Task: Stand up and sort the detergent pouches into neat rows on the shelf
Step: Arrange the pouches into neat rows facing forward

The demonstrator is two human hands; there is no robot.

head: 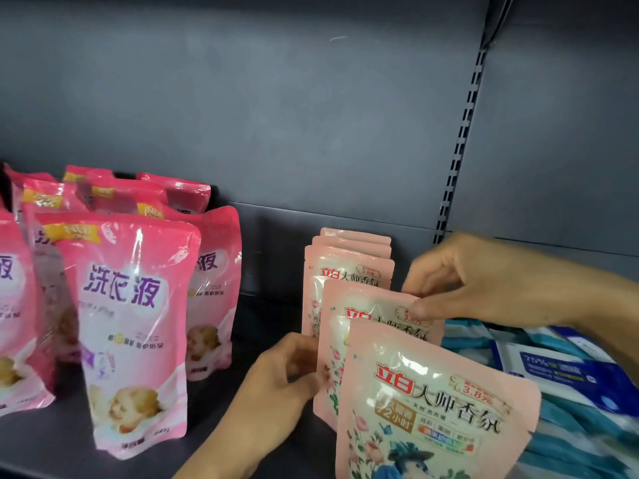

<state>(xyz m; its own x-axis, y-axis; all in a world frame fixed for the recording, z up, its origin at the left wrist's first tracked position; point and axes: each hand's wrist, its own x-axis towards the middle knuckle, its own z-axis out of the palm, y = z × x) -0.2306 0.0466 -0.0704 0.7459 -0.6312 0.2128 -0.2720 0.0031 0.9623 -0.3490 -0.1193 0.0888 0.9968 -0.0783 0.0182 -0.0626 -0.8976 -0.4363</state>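
Observation:
A row of pale pink floral detergent pouches stands front to back in the middle of the dark shelf (269, 316). The nearest pouch (435, 402) leans to the right. Behind it is a second pouch (366, 323). My right hand (484, 281) pinches that second pouch's top right corner, and my left hand (276, 385) holds its left edge. Further back stand several more of the same pouches (345, 267). On the left, bright pink pouches (135, 323) stand upright in loose rows.
Blue and white wipe packs (560, 371) lie stacked at the right, close beside the pale pink row. The grey back panel (276, 115) and a slotted upright (460, 143) close the shelf behind. A strip of bare shelf separates the two pouch groups.

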